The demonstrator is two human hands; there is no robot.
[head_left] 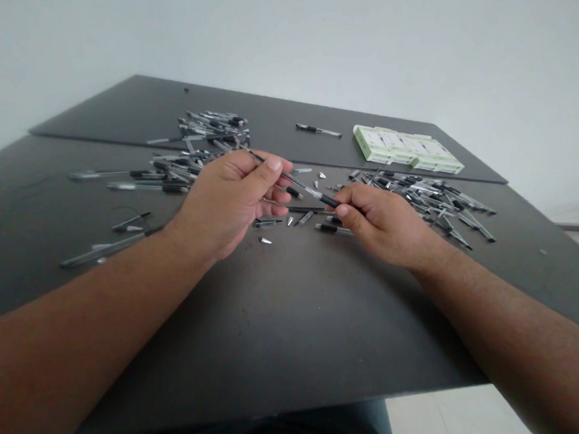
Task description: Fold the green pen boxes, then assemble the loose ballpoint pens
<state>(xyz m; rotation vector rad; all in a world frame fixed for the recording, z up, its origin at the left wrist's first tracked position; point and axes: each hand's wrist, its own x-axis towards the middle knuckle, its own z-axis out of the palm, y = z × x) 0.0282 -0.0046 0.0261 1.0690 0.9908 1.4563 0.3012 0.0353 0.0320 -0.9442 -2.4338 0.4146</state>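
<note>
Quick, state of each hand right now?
Left hand: closed in a pinch on a thin, dark, rod-like pen part.
Right hand: closed, holding a black, cylindrical pen grip.

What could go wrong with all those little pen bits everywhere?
Maybe a few things. The slim pen stretched between the left hand and the right hand looks thin, so it might slip or bend. The small silver tip lies loose on the table, so a bump might roll it away. And the messy pen heap is close beside the right hand, which might knock some pieces out of place.
</note>
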